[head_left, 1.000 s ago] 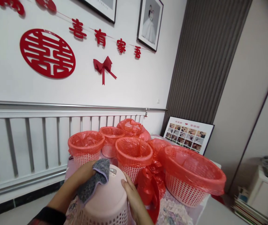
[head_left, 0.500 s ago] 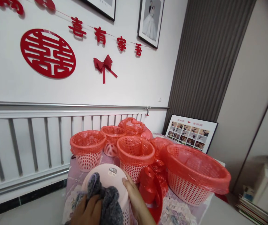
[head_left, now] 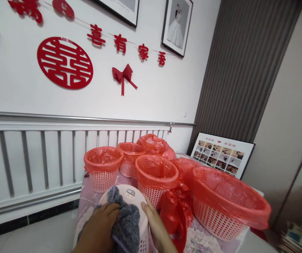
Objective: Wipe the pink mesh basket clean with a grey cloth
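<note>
A pink plastic basket stands upside down at the bottom of the view, its flat base up with a small label on it. My left hand presses a grey cloth onto that base, fingers closed on the cloth. My right hand rests flat against the basket's right side, fingers together along the wall, steadying it.
Behind stand three small pink baskets lined with red bags, and a wide one at the right. Loose red bags lie between them. A white radiator runs along the wall. A photo frame leans at the back right.
My left hand with the grey cloth slid from the basket's far top toward me, then slightly back up over the base. The right hand stayed on the basket's side. The view shifted left.
</note>
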Demonstrator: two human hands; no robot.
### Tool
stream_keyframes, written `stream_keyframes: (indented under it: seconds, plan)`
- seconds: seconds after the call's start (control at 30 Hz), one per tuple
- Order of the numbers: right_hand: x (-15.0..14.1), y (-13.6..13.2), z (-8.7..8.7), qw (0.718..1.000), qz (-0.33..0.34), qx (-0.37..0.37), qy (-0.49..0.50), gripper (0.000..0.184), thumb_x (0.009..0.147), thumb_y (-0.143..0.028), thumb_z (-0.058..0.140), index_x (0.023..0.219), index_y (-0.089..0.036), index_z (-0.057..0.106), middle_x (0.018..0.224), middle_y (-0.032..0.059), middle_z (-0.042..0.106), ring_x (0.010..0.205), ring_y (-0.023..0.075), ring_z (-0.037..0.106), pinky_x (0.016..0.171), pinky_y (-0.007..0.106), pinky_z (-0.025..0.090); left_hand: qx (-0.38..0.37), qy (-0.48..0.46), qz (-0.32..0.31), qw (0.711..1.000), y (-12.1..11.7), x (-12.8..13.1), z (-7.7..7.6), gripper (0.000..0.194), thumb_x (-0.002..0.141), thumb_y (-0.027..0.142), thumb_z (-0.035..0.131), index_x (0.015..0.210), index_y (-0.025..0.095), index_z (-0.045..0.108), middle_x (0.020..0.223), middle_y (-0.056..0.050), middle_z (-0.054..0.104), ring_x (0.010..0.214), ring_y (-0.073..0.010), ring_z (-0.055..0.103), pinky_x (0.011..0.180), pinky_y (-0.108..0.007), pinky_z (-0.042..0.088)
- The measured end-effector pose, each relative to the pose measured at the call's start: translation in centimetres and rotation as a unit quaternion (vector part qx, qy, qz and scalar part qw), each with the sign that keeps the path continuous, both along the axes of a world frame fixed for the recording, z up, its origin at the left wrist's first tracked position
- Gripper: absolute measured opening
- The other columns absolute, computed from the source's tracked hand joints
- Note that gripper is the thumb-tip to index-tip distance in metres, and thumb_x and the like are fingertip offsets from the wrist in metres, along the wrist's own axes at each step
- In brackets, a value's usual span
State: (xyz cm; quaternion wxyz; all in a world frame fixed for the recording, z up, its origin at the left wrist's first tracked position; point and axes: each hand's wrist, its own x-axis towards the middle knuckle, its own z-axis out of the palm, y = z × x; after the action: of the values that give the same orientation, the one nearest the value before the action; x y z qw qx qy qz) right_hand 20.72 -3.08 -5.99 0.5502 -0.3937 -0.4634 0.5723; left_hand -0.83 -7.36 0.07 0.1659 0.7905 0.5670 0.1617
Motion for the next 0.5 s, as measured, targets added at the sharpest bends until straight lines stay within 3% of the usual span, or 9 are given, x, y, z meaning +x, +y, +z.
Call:
stream_keyframes:
  seconds: [0.1,0.17,0.3,0.4,0.5]
  plan:
    - [-0.2,-0.5,0.4,1.0,-0.012,-0.007,0.006,0.073,0.079,-0.06,0.072,0.143,-0.026,0.059,0.149,0.0084,0.06,0.146,0.0299,0.042,0.122,0.046,0.03,0.048,-0.046,0.088,0.994,2.1,-3.3,-2.0,0.068,0.075,0.011,0.049,0.142,0.015,0.059,0.158,-0.013,0.049,0.146,-0.033,0.044,0.125,-0.048,0.03]
    - [-0.2,-0.6,0.6,1.0,-0.018,-0.003,0.0,0.073,0.079,-0.06,0.073,0.142,-0.026,0.06,0.15,0.0087,0.059,0.148,0.0304,0.04,0.122,0.046,0.029,0.058,-0.103,0.07,0.991,3.9,-4.4,-2.2,0.065,0.077,0.014,0.05,0.141,0.012,0.06,0.156,-0.015,0.051,0.145,-0.0323,0.045,0.125,-0.046,0.03]
    - [0.1,-0.1,0.4,1.0,-0.011,0.006,-0.023,0.07,0.077,-0.059,0.074,0.138,-0.026,0.063,0.147,0.0079,0.061,0.148,0.0304,0.039,0.123,0.047,0.026,0.02,-0.223,-0.035,0.974,7.5,-4.2,-0.3,0.046,0.086,0.028,0.051,0.126,0.02,0.072,0.14,-0.009,0.068,0.131,-0.0302,0.059,0.12,-0.044,0.037]
    - [0.5,0.7,0.0,0.999,-0.023,0.016,-0.036,0.068,0.077,-0.058,0.074,0.136,-0.026,0.065,0.147,0.0073,0.061,0.148,0.0293,0.039,0.124,0.046,0.025,-0.014,-0.264,-0.044,0.963,9.6,-3.5,0.8,0.04,0.089,0.037,0.051,0.114,0.02,0.076,0.128,-0.008,0.075,0.119,-0.03,0.067,0.111,-0.044,0.046]
    - [1.0,1.7,0.0,0.999,-0.021,0.016,-0.029,0.064,0.074,-0.056,0.076,0.129,-0.024,0.07,0.141,0.0103,0.066,0.14,0.032,0.049,0.12,0.047,0.033,-0.017,-0.287,-0.04,0.957,10.3,-2.9,0.6,0.04,0.089,0.04,0.051,0.114,0.02,0.076,0.127,-0.007,0.076,0.119,-0.0286,0.068,0.111,-0.043,0.045]
